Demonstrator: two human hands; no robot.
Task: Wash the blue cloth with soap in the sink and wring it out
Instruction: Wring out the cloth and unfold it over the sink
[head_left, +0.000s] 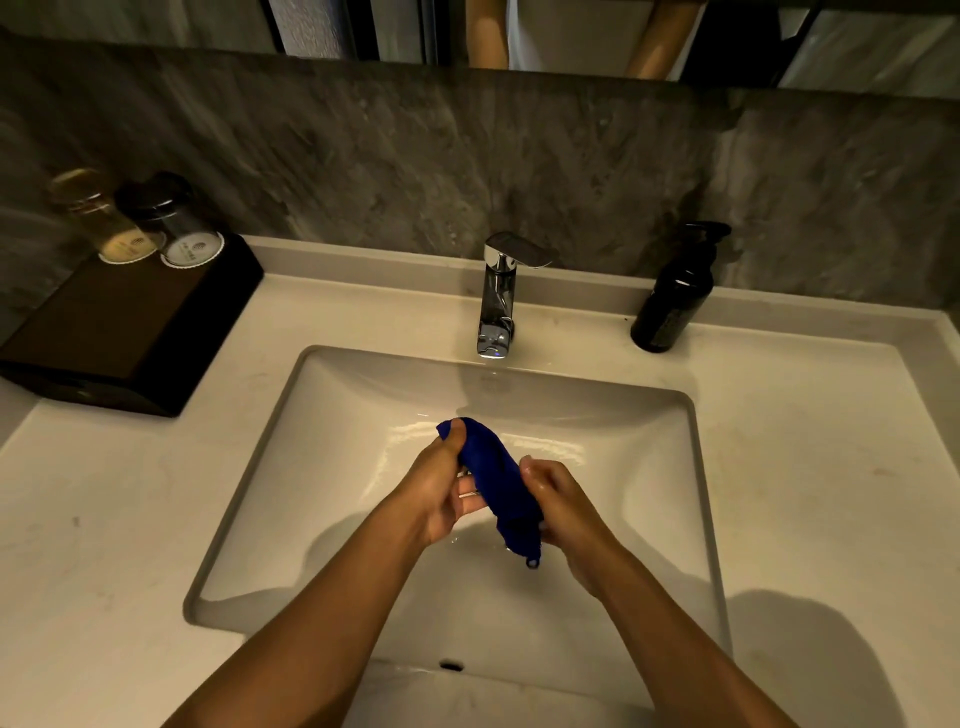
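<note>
A: Obs. 1, nearest first. Both forearms reach in over the front rim of the sink (244, 499). The left hand (441, 488) is closed round the upper end of the blue cloth (501, 478), thumb pressed on top. The right hand (563, 512) is closed round the lower end. The cloth is bunched into a thick roll held in the air above the basin, running slantwise between the two hands, one small corner hanging free below.

B: Step in hand?

A: My reading: wringing, or a soapy rub just short of it. No lather is visible on the cloth and I cannot tell how wet it is. The basin floor shines wet.

B: How to do it well?

A: Keep the roll tight. Turn the hands in opposite directions, low over the basin so the runoff falls inside. Tuck in the loose corner, or it will hold water. Re-grip toward the middle and twist again.

B: Farther back?

A: No stream is visible from the tap (498, 296). The dark soap bottle (675, 293) stands on the table right of the tap, well apart from the hands. If soap is still wanted, one hand must let go.
</note>
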